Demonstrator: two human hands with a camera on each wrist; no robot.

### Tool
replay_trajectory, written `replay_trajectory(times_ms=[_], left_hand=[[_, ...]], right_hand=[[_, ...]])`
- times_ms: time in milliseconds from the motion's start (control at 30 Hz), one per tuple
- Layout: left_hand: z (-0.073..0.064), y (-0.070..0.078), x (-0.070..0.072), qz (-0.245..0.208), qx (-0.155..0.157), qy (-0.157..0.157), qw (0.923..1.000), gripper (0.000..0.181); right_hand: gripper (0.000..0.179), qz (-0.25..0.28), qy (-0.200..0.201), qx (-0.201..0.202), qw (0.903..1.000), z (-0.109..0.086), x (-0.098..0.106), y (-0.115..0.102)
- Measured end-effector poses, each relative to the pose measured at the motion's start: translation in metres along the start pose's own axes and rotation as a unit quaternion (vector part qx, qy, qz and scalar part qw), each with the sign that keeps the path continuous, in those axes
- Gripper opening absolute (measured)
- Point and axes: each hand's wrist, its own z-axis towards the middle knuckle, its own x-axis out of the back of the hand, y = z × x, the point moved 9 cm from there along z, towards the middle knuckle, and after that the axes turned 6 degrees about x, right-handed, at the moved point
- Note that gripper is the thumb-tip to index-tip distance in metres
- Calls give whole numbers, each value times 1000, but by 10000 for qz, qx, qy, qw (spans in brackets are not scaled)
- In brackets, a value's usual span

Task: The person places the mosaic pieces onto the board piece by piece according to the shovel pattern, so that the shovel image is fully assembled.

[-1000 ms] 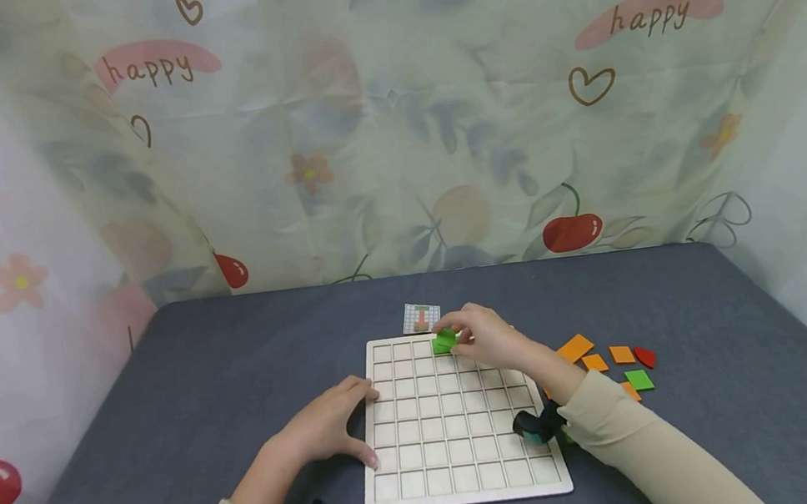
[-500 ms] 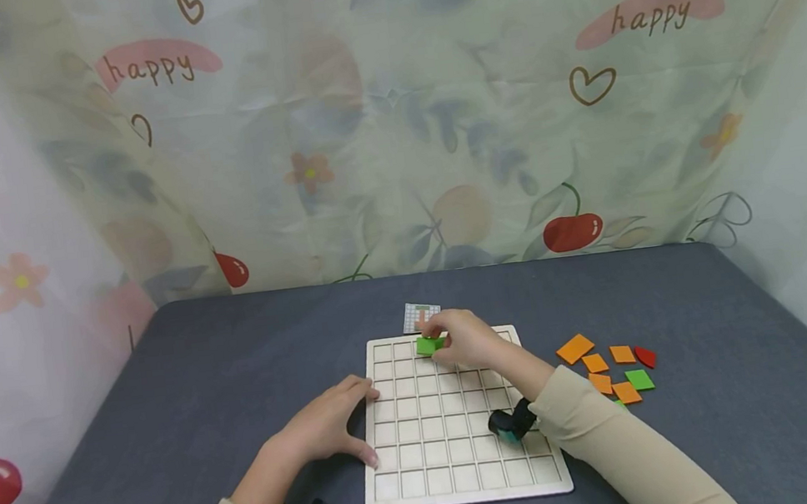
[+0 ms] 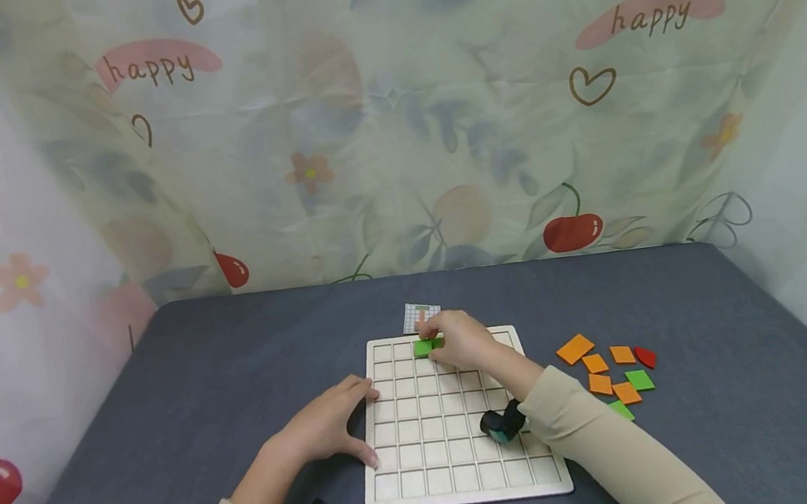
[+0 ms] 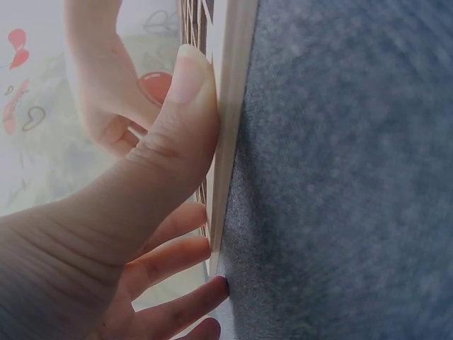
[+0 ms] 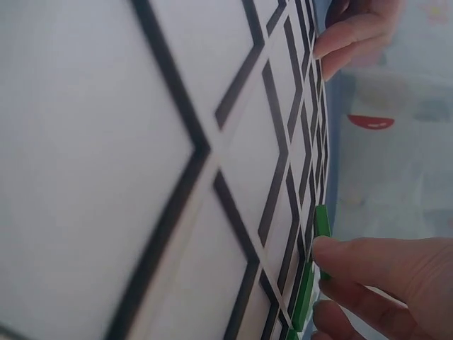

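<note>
A white board [image 3: 436,455] marked with a square grid lies on the dark table. Near its far edge my right hand [image 3: 466,340] pinches a small green tile [image 5: 323,221] between thumb and fingers, over the back row of squares. Another green tile [image 5: 303,297] sits on the board just to the right of it, partly covered by the hand in the head view. My left hand [image 3: 326,421] rests at the board's left edge, fingers spread, with the thumb [image 4: 187,92] touching the rim.
Several orange tiles [image 3: 575,348], a red piece [image 3: 645,357] and two green tiles [image 3: 639,380] lie loose right of the board. A small card [image 3: 417,317] with a printed grid pattern lies behind the board. A patterned curtain [image 3: 400,160] hangs behind the table.
My right hand has moved left along the board's back row with the green tile, slowing in the last half second. The left hand has stayed in place.
</note>
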Motion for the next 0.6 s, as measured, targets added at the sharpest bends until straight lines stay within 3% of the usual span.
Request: replay_trajectory(times_ms=[600], left_hand=[[1,-1,-1,-36,76,-25,10000,82]], right_hand=[[23,20,191,-55,9998,0,0,1]])
